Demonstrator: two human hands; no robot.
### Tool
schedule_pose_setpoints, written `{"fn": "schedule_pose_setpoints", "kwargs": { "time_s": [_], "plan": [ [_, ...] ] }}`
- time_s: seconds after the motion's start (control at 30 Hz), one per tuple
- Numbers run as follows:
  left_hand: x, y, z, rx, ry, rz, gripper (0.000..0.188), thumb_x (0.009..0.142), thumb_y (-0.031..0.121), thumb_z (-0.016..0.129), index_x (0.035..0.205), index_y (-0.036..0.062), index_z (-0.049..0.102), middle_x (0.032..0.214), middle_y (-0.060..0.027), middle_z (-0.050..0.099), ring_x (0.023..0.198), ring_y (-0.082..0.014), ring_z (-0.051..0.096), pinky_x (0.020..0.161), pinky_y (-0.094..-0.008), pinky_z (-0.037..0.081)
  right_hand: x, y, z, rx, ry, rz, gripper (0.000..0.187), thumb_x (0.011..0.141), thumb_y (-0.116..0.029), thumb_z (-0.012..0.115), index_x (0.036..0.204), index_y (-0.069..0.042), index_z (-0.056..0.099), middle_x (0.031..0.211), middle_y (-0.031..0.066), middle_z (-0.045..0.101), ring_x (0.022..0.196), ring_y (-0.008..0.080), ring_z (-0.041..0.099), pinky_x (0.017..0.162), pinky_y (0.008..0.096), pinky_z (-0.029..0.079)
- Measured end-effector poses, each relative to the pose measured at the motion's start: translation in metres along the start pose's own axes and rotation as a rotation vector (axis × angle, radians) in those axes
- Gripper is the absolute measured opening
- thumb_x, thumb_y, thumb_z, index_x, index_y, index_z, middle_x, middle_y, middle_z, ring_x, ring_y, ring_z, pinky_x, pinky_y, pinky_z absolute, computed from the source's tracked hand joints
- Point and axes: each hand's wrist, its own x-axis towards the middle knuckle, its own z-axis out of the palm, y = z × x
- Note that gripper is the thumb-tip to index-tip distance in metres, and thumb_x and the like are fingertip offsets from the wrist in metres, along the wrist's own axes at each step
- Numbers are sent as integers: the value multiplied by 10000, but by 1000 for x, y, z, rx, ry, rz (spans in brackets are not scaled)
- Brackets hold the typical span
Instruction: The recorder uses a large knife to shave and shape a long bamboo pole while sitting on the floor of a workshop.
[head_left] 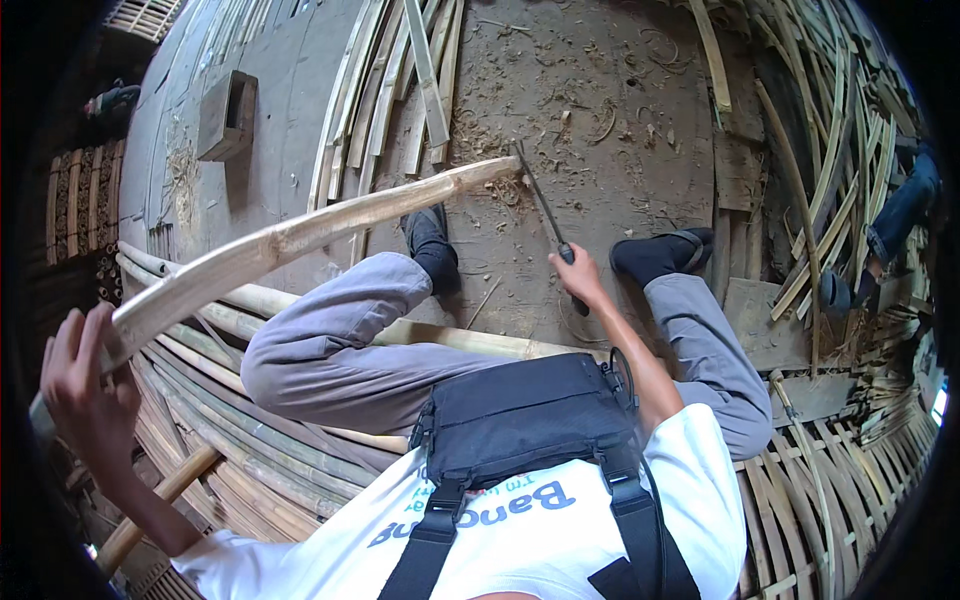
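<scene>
A long, pale split-bamboo strip (330, 222) slants across in front of me, its near end at the far left and its tip above the floor between my feet. My left hand (82, 375) is wrapped round the near end. In my right hand (580, 274) is a knife with a dark handle and a long, thin dark blade (543, 200). Its blade points away from me and stands at the strip's far tip; whether they touch I cannot tell. My fingers are closed round the handle, which shows partly below the hand.
Bamboo poles (260, 440) lie beneath and beside my left leg. Split strips (385, 90) rest on the floor ahead, near a wooden box (227, 115). Shavings (600, 125) litter the floor. At right are a heap of strips (845, 180) and another person's leg (905, 205).
</scene>
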Motion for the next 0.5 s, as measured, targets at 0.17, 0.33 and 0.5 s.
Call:
{"fn": "schedule_pose_setpoints", "kwargs": {
  "time_s": [0.17, 0.33, 0.5],
  "plan": [
    [27, -23, 0, 8, 4, -44, 557, 656, -63, 691, 1193, 46, 591, 1154, -159, 617, 1077, -343, 577, 975, -435, 431, -14, -38, 30, -347, 171, -288, 415, 853, -372, 623, 911, 38, 598, 780, 287, 628, 752, 448, 634, 659, 471, 485],
    [50, -30, -4, 43, 41, -54, 554, 682, -72, 658, 1217, 42, 570, 1161, -143, 614, 1080, -336, 574, 954, -422, 439, 4, -22, 36, -297, 174, -221, 392, 847, -355, 623, 829, 37, 601, 749, 260, 629, 733, 429, 635, 658, 460, 480],
    [63, -34, -12, 101, -68, 7, 542, 698, -79, 611, 1227, 29, 560, 1141, -160, 618, 1049, -349, 584, 916, -430, 459, 6, -23, 35, -236, 199, -222, 364, 834, -327, 624, 774, 29, 584, 695, 231, 616, 678, 408, 621, 626, 457, 464]
  ]
}}
